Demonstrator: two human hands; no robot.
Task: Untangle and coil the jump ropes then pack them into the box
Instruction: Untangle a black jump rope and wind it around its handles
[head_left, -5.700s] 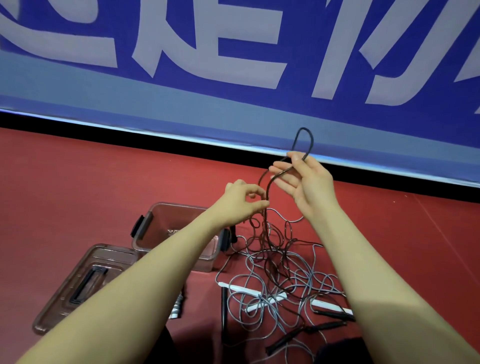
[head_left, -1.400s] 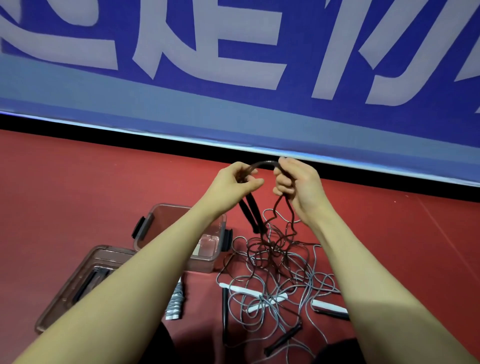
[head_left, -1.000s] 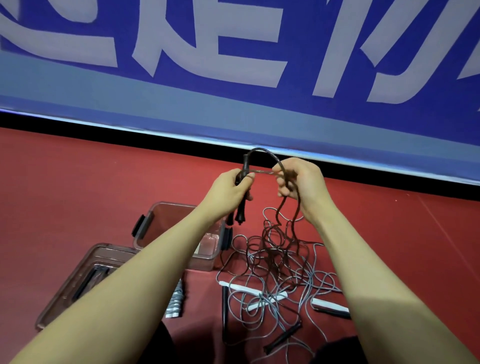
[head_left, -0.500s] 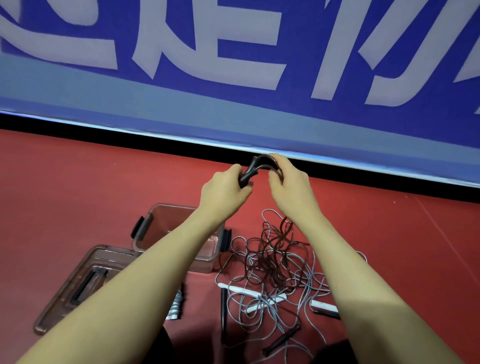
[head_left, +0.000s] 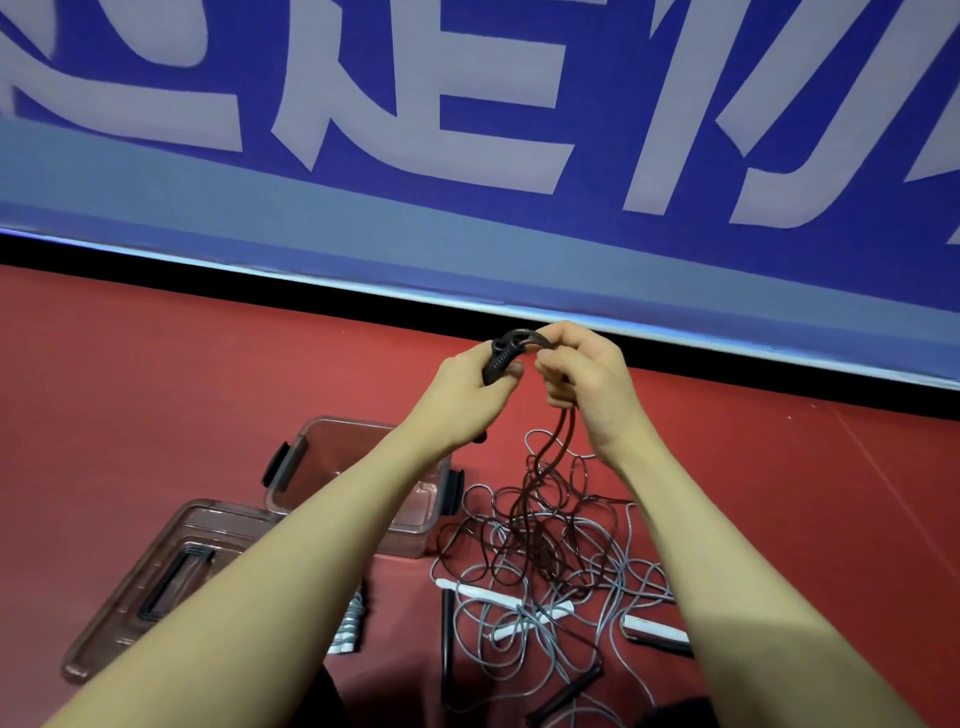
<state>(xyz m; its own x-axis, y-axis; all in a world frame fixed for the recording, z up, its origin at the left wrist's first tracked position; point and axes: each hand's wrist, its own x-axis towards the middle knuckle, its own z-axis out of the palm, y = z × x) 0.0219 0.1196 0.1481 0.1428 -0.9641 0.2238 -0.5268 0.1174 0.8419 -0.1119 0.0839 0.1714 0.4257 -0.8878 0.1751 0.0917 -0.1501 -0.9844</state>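
- Our left hand (head_left: 470, 392) is curled round a black rope handle (head_left: 500, 357), up in the middle of the frame.
- Our right hand (head_left: 587, 379) pinches the dark rope (head_left: 551, 447) just beside it.
- The dark rope hangs down into a messy pile of grey ropes (head_left: 540, 592) on the red floor (head_left: 156, 374), lower middle.
- The clear box (head_left: 304, 457) sits open, left of the pile.
- Its lid (head_left: 135, 587) lies flat at the lower left.

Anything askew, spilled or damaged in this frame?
No damage shows. The ropes still lie in one tangled heap on the floor beside the open box, dark and grey cords crossing. The lid lies off beside the box. The left hand grips a black handle; the right hand pinches the dark cord.
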